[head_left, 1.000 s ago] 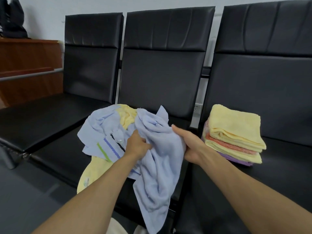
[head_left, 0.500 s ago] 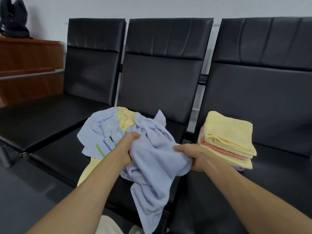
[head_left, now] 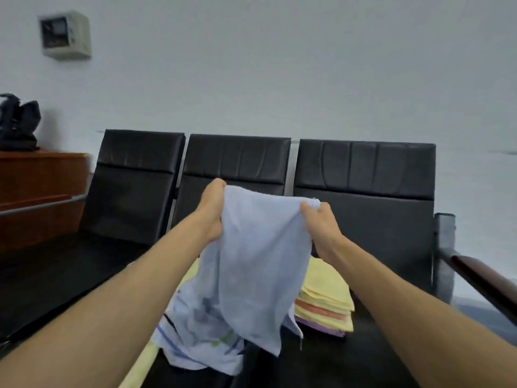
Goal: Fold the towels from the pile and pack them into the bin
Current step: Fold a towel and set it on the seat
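3 black seats in row; wood cabinet left w/ black bag atop; wall box.

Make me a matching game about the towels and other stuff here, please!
Things:
1. light blue towel
2. folded towel stack
3. black bag
4. pale box

Places:
A. on the wooden cabinet
B. up on the wall
C. held up by the left hand and right hand
D. on a black seat

Pairs: 1-C, 2-D, 3-A, 4-B
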`<state>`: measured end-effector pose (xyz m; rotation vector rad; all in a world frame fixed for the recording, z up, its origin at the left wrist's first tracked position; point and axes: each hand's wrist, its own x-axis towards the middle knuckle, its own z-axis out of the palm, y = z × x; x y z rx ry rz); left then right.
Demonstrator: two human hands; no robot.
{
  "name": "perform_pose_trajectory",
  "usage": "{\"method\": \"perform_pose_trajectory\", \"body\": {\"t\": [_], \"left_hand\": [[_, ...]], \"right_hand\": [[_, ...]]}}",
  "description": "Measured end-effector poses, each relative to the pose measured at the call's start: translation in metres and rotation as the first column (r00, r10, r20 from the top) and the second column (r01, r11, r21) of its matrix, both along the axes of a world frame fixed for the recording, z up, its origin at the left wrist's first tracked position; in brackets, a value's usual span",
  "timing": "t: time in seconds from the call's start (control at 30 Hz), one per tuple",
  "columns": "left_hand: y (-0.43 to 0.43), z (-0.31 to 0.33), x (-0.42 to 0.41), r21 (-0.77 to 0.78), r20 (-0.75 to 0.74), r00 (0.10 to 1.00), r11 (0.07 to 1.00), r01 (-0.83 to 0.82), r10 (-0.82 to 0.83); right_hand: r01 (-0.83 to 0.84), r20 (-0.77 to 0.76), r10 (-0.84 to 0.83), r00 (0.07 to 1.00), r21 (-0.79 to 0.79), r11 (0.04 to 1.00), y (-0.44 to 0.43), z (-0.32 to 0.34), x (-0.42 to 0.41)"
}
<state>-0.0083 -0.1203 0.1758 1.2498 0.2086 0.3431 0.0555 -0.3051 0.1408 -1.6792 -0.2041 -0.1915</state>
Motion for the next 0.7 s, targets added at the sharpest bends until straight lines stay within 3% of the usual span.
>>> {"method": "perform_pose_trajectory", "body": {"t": [0.13,0.33,0.5,0.7], "left_hand": [[-0.031,0.045,-0.023,0.004,0.063,0.997,0.999,0.045,-0.045],[-0.083,0.073,-0.040,-0.060,-0.005,0.997,0.995,0.079,-0.080],[-0.094,0.073,-0.028,-0.109,0.018,0.999,0.993,0.052,-0.050],[-0.099,0.068,-0.045,-0.121,0.005,0.993,0.986,-0.119,0.121]], "right_hand": [[0.105,0.121,-0.116,0.986,0.092,0.990,-0.047,0.054,-0.028],[0.279,0.144,-0.321,0.936,0.255,0.926,-0.117,0.096,-0.062],[0.429,0.158,-0.461,0.873,0.201,0.881,-0.175,0.102,-0.086],[0.461,0.106,-0.486,0.867,0.195,0.866,-0.207,0.090,-0.092]]}}
